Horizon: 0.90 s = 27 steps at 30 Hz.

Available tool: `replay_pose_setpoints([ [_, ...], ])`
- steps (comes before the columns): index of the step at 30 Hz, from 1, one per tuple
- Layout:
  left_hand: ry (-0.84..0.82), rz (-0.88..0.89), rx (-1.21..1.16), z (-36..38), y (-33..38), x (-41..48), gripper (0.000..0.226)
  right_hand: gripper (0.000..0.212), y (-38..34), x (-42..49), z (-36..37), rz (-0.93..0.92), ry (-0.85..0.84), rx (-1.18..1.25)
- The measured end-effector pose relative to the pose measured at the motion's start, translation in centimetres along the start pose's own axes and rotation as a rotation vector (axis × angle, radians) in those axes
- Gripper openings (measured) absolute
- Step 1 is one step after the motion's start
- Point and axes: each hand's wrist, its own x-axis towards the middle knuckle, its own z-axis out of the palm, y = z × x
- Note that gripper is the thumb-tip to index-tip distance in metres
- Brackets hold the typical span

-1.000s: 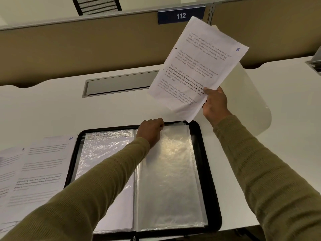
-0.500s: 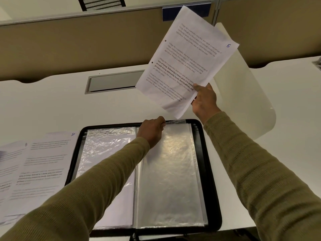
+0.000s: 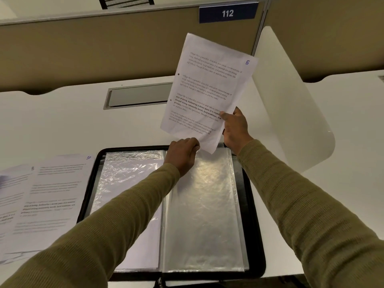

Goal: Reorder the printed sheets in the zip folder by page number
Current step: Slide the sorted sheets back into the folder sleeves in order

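Note:
A black zip folder [image 3: 254, 225] lies open on the desk with clear plastic sleeves on both sides. My right hand [image 3: 235, 129] holds a printed sheet [image 3: 207, 90] up above the folder's far edge; a handwritten number sits in its top right corner. The sheet's lower corner hangs just over the top of the right-hand sleeve [image 3: 205, 204]. My left hand [image 3: 181, 153] pinches the top edge of that sleeve near the folder's spine. Several loose printed sheets [image 3: 47, 196] lie overlapping to the left of the folder, one marked 10.
A white curved divider panel [image 3: 291, 104] stands on the desk right of the raised sheet. A grey cable hatch [image 3: 137, 96] is set into the desktop behind the folder. A tan partition with a blue "112" sign [image 3: 227, 13] closes the back.
My right hand has brought the sheet down and closer, so its lower corner now hangs at the top of the right sleeve by my left hand. My left hand stayed on the sleeve edge.

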Motion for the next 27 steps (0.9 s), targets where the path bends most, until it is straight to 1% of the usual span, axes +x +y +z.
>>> replay_pose_setpoints([
  [6,-0.024,-0.03,0.001,0.2,-0.2,0.3,0.009,0.024,0.3,0.3,-1.4,0.028,-0.089,-0.131],
  [10,-0.045,-0.066,0.009,-0.1,-0.7,0.3,0.008,0.029,-0.2,1.0,-2.6,0.069,-0.116,-0.223],
  [14,-0.152,-0.097,0.072,-0.6,-1.8,-0.2,0.017,0.032,-0.4,1.7,-3.6,0.139,-0.134,-0.305],
  [16,-0.189,-0.125,0.126,-0.9,-2.6,-0.3,0.016,0.035,-0.3,1.9,-3.8,0.155,-0.15,-0.326],
  [18,-0.187,-0.148,0.172,-1.3,-3.3,-0.3,0.014,0.038,-0.2,2.0,-3.9,0.162,-0.175,-0.355],
  [24,-0.133,-0.185,0.162,-1.7,-3.5,0.2,0.015,0.039,0.7,2.2,-3.1,0.207,-0.289,-0.462],
  [27,-0.168,-0.146,0.107,-1.6,-3.0,0.5,0.018,0.037,1.1,2.1,-2.6,0.209,-0.296,-0.538],
])
